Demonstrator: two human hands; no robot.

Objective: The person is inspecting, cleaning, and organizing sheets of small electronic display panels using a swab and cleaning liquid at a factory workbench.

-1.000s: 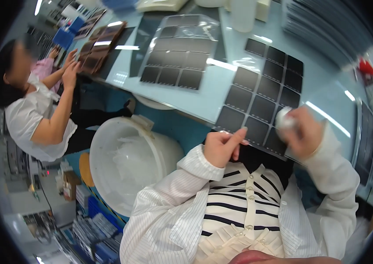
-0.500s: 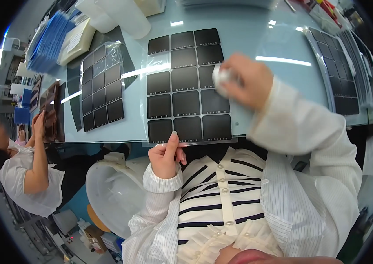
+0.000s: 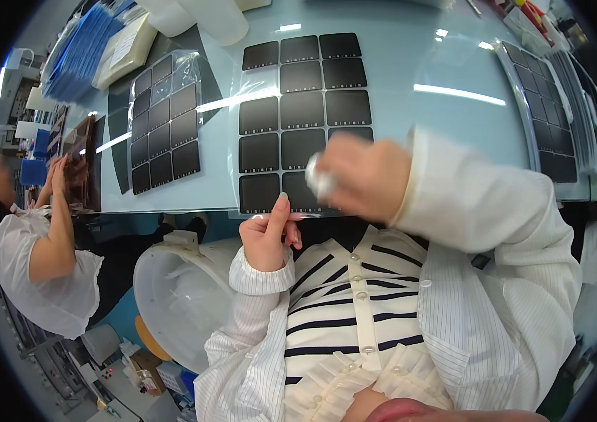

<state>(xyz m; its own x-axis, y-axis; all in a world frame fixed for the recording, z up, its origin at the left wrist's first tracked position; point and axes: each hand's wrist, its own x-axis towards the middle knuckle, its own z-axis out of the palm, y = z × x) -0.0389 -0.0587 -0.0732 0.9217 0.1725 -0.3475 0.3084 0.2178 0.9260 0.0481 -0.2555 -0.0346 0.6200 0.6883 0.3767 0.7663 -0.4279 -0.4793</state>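
A clear sheet of dark rectangular panels (image 3: 302, 109) lies flat on the glass-topped table in front of me, with one gap on its left side. My left hand (image 3: 266, 239) grips the near edge, thumb on top of a front panel and fingers curled at the rim. Over the lower right panels, my right hand (image 3: 372, 177), smeared by motion, is closed round a white wad (image 3: 321, 180), perhaps cloth or tissue. The wad covers part of the front middle panel. Whether it presses on the surface I cannot tell.
To the left lies another panel sheet (image 3: 184, 126) under clear film. Blue sheets (image 3: 80, 53) are stacked behind it. More panel sheets (image 3: 548, 112) stand in a stack at right. A white bin (image 3: 172, 302) is below the table edge. A co-worker (image 3: 48, 253) sits at far left.
My right hand has swept the white wad from the upper right panels toward me and leftward, to the front row. My left hand keeps its grip on the sheet's near edge.
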